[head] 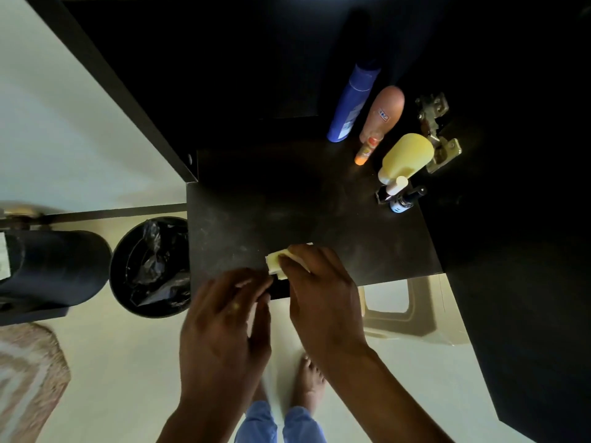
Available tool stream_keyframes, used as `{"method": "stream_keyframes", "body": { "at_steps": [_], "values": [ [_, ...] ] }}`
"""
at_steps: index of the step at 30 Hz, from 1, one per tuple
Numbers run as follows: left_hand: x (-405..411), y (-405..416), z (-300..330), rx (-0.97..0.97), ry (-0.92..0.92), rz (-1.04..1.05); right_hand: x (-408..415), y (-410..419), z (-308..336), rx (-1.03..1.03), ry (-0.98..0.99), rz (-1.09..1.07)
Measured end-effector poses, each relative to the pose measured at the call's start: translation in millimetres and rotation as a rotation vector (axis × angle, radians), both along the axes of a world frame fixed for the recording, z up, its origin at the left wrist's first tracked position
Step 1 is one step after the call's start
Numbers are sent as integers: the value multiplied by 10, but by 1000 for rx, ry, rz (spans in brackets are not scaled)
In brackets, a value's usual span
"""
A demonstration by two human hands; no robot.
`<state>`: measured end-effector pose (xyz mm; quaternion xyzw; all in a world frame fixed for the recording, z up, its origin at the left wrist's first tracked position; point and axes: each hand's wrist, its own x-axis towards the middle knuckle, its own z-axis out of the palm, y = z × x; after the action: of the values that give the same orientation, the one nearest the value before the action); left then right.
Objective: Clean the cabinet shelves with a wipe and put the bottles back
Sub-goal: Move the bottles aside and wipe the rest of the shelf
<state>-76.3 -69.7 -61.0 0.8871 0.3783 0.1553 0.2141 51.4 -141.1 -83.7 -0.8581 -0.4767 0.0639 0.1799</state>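
Dark cabinet interior, head view looking down onto one black shelf (319,199) with pale floor below it.

Wipe (275,263) sits at the shelf's front edge, left of centre, folded into a small pale pad. Right hand (319,292) lies over it, fingers (289,263) bent down and pinching/pressing the pad onto the shelf. Left hand (224,321) is just beside it at the shelf lip, motion-blurred; fingers look loosely extended, with what may be a pale scrap at the tips, but I cannot tell whether they hold anything.

Bottles are all at the shelf's right side, well apart from the wipe: blue bottle (350,103) furthest back, orange bottle (380,119) next, yellow bottle (404,158) nearer the front, and a small dark dropper bottle (399,201) touching or just beside the yellow one. Door hinge (436,132) sits right of them.

Bin (150,266) with a black liner stands on the floor left of the shelf.

Handling, my read: wipe is soft, light and limp, so it will bunch up. Keep it folded and press flat with the fingers on top. Bottles look like light, smooth plastic, tall and tippy; take them round the body, mid-height. The dropper may be glass, so lift it separately. Shelf under the bottles is probably not wiped yet.
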Motion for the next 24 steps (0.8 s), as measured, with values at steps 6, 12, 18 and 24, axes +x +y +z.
{"method": "stream_keyframes", "body": {
  "at_steps": [6,12,18,24],
  "values": [
    [-78,-123,-160,-17,67,-12,403,64,-26,-38,-89,-184],
    [-128,-88,-192,-39,103,18,772,754,-43,-27,-194,-163],
    [-214,16,-231,-11,64,94,49,615,1,-31,-32,221],
    [-376,147,-266,6,11,211,266,565,3,-129,-128,10]
  ]
}}
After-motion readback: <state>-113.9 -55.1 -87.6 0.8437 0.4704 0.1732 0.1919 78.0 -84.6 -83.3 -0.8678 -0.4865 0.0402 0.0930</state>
